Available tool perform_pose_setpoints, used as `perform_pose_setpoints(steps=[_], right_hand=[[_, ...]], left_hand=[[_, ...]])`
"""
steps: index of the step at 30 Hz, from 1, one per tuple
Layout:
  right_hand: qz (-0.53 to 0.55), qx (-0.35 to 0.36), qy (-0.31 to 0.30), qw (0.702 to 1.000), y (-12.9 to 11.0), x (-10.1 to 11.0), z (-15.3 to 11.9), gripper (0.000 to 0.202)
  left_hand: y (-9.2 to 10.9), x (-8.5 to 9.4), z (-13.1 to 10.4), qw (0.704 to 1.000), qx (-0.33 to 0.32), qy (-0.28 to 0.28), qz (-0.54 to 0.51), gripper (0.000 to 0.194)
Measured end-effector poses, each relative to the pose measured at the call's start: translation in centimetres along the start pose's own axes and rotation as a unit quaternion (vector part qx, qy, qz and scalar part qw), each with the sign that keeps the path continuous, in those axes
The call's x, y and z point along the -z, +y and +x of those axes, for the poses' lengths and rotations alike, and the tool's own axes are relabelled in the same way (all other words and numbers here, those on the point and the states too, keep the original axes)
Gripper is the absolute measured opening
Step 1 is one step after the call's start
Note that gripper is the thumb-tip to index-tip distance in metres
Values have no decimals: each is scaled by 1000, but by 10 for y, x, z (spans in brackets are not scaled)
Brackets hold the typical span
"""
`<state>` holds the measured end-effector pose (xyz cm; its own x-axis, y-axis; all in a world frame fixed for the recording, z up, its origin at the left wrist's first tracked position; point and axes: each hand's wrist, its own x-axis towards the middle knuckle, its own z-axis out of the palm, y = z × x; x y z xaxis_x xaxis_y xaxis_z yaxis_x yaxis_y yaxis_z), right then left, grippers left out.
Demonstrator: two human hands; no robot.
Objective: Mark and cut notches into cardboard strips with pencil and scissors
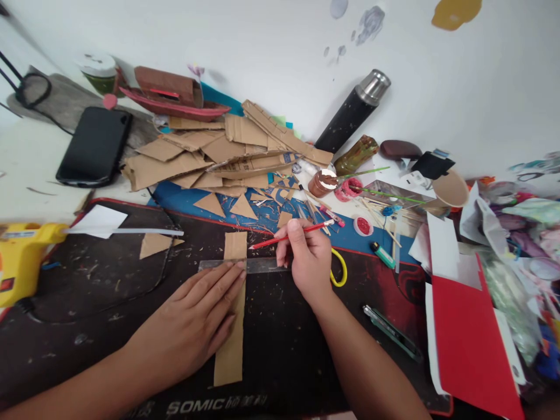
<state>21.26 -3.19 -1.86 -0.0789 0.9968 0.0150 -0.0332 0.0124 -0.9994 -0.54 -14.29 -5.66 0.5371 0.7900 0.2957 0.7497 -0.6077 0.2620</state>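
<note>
A long cardboard strip (231, 350) lies on the black mat (289, 361), its far end pointing away from me. Across its upper part rests a clear ruler (265, 266). My left hand (203, 309) lies flat, fingers stretched over the ruler and the strip. My right hand (306, 256) is closed around a red pencil (266, 242), whose tip points left, close to the strip's right edge above the ruler. Part of the ruler is hidden under my left fingers. Yellow scissor handles (339, 267) show just right of my right hand.
Cardboard scraps (188, 151) are piled behind the mat. At the left are a yellow glue gun (26, 256) and a phone (94, 146). A box cutter (391, 332) and red sheet (472, 338) lie right. Open paint jars (322, 184) and a black flask (350, 114) stand behind.
</note>
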Motion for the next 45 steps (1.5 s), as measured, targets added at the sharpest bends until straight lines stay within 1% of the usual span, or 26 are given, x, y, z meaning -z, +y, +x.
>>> perform_pose_setpoints(steps=[4, 11, 24, 28, 34, 39, 45], right_hand=[[-8, -8, -6, 1000, 3, 1, -1, 57], [-5, -17, 4, 1000, 4, 2, -2, 59], [4, -41, -10, 999, 8, -4, -5, 58], [-6, -51, -19, 998, 8, -7, -7, 54], [-4, -48, -31, 998, 8, -8, -8, 50], [-6, -29, -59, 998, 11, -11, -11, 49], [-31, -37, -89, 995, 14, -16, -14, 46]], left_hand=[[0, 0, -1, 1000, 0, -2, -1, 51], [0, -2, -1, 1000, 0, 1, -8, 52], [1, -1, -1, 1000, 4, -4, -5, 51], [0, 0, 0, 1000, 3, 2, -6, 51], [0, -1, 0, 1000, 1, 2, -11, 52], [0, -2, 0, 1000, -2, 3, -13, 52], [1, 0, 1, 1000, 1, 6, -9, 50]])
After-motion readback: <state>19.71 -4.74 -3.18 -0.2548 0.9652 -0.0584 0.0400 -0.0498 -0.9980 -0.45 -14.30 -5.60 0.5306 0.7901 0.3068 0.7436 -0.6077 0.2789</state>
